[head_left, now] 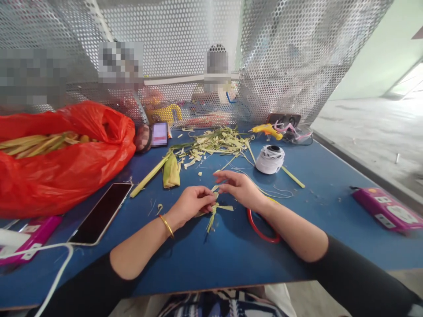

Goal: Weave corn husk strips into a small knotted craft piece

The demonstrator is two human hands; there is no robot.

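My left hand, with a gold bangle at the wrist, pinches a small woven piece of pale green leaf strips lying on the blue table. My right hand meets it from the right, thumb and fingers closed on the top of the same piece, with the other fingers stretched left. Loose strip ends hang down and to the right of the piece. A red ring-shaped handle lies under my right wrist.
A red plastic bag of leaves fills the left. A dark phone lies beside it, with a white cable. Leaf scraps, a spool of white thread, a yellow glue gun and pink devices surround the hands. A perforated metal screen stands behind.
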